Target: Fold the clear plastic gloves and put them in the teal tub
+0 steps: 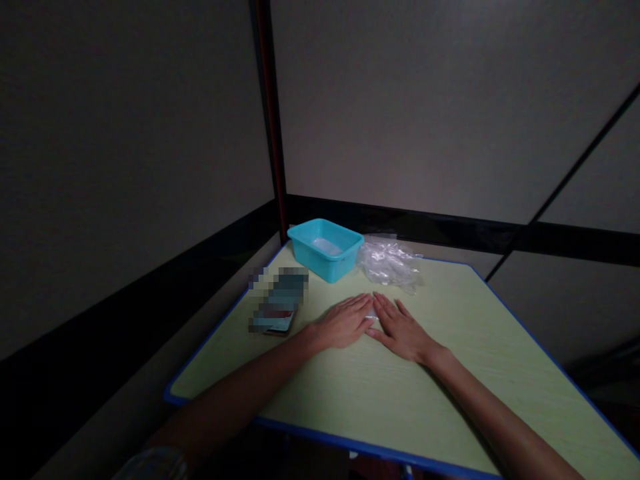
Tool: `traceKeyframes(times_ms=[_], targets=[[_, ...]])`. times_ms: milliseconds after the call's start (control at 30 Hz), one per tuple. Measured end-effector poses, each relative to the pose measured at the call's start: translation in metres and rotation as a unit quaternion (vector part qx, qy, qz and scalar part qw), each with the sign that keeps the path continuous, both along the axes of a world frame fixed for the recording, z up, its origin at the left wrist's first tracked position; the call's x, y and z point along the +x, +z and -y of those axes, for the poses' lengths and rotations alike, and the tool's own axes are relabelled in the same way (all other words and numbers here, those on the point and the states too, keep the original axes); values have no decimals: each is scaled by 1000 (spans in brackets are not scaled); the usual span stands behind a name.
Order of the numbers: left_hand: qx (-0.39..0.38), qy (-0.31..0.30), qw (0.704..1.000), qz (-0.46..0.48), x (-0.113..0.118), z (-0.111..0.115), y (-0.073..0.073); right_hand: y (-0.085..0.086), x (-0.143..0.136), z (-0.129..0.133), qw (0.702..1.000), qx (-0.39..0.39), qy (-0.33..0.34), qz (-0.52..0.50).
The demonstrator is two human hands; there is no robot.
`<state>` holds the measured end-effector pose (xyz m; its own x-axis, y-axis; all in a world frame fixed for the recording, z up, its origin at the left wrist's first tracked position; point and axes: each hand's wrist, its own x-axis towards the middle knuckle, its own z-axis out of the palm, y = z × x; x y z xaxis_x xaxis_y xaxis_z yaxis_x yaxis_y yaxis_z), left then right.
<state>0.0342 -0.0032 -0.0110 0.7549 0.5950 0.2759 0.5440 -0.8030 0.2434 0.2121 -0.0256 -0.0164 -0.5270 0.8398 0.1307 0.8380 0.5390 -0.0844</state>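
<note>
My left hand (346, 321) lies flat on the table with its fingers stretched out. Beside it, my right hand (401, 329) is also flat, fingers extended and thumb apart. The fingertips of both hands nearly meet. Between them shows a small piece of clear plastic (372, 313), mostly hidden under the hands, so its full shape cannot be made out. Beyond my hands, to the right of the basin, lies a loose pile of crinkled clear plastic bags (391, 261).
A turquoise plastic basin (327, 262) stands at the far left corner, with something whitish inside. A phone (283, 303), partly blurred out, lies near the left edge. The pale table (480, 347) has a blue rim and stands against panelled walls.
</note>
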Motion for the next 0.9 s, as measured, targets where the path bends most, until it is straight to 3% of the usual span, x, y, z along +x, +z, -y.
traceKeyframes(times_ms=[200, 333, 433, 600, 733, 900], targets=[[12, -13, 999, -43, -3, -5, -4, 3, 4, -2, 999, -17, 18, -40], [2, -5, 999, -48, -2, -4, -2, 13, 18, 0, 991, 12, 79, -109], [-6, 0, 999, -43, -2, -3, -1, 20, 27, 0, 988, 51, 108, -103], [-6, -12, 999, -35, -5, -2, 0, 19, 28, -5, 988, 112, 103, -39], [-10, -3, 999, -48, -5, -1, 2, 18, 26, -5, 989, 109, 97, -26], [-4, 1, 1000, -20, -5, 1, 4, 20, 26, -1, 983, 63, 71, -155]])
